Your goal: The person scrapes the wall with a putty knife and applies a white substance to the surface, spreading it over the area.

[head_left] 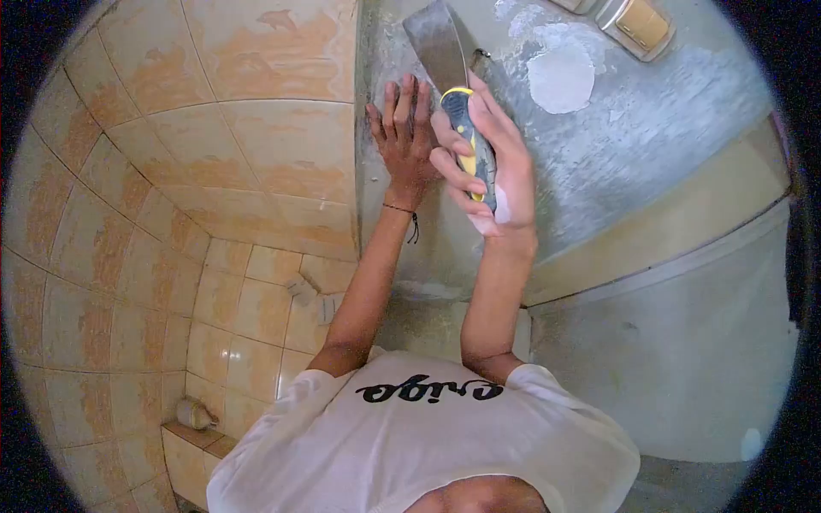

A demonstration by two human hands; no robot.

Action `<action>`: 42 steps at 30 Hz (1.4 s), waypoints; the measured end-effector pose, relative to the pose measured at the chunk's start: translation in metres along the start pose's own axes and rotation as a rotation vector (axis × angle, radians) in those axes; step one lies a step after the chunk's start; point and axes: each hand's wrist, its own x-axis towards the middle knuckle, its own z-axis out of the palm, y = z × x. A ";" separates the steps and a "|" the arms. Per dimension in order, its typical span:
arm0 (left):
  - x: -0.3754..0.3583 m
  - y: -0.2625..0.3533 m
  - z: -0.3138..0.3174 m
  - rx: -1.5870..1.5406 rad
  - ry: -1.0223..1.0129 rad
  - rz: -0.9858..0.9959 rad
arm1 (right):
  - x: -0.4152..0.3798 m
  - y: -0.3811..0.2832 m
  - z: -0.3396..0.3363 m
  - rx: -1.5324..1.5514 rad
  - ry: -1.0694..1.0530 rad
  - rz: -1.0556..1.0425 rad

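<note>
My right hand (505,171) is wrapped round the black-and-yellow handle of a putty knife (439,47), whose wide metal blade points up and to the left. Pale smears mark the palm side of that hand. Just left of it, my left hand (404,137) lies flat with fingers spread on the grey cement surface (466,248); a thin dark cord circles its wrist. A round white patch of filler (560,79) sits on the surface right of the blade. Close to the blade's right edge is a small dark fitting (481,56).
Orange-patterned tiles (282,154) form a wall and corner along the left. At the top right stands a clear container with a tan block (641,24). A pale ledge (667,214) borders the surface. A rounded pale object (195,414) rests on a low tiled ledge at lower left.
</note>
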 end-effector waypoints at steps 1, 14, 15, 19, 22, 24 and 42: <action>0.003 0.003 -0.003 -0.010 -0.012 -0.027 | 0.000 -0.002 0.003 -0.033 0.007 -0.009; 0.050 0.015 -0.041 0.199 -0.635 -0.138 | 0.005 0.014 0.016 -0.209 0.112 -0.047; 0.070 0.022 -0.056 0.349 -1.175 -0.195 | 0.005 0.015 0.015 -0.208 0.119 -0.048; -0.019 -0.006 0.016 0.004 -0.049 -0.088 | 0.001 0.018 0.013 -0.184 0.119 -0.054; -0.024 -0.019 0.028 0.067 0.008 0.007 | 0.005 0.021 0.011 -0.179 0.058 -0.097; -0.026 -0.015 0.022 -0.010 0.021 -0.005 | 0.019 0.028 0.009 -0.137 0.115 -0.066; 0.000 0.010 -0.016 -0.187 -0.243 -0.397 | 0.014 0.034 0.011 -0.224 0.139 -0.133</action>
